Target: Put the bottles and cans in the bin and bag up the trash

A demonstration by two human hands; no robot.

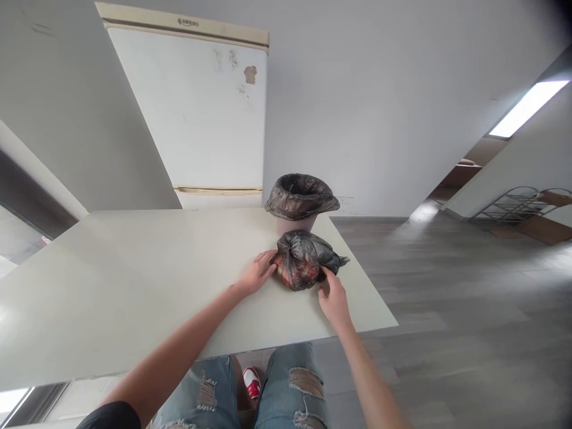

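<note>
A tied, bulging dark plastic bag [302, 260] with reddish contents showing through lies on the white table [134, 280] near its far right corner. My left hand [258, 271] rests against the bag's left side, fingers stretched out along it. My right hand [333, 293] is at the bag's right front, with its fingers curled and pinching the plastic near the twisted tail. Just behind the bag stands a small pink bin [300, 202] lined with a dark bag folded over its rim.
A white refrigerator [201, 113] stands behind the table against the grey wall. Grey wood floor [447, 310] spreads to the right, with a wire rack [518, 202] at far right. My knees in ripped jeans [286, 387] are below the table's near edge.
</note>
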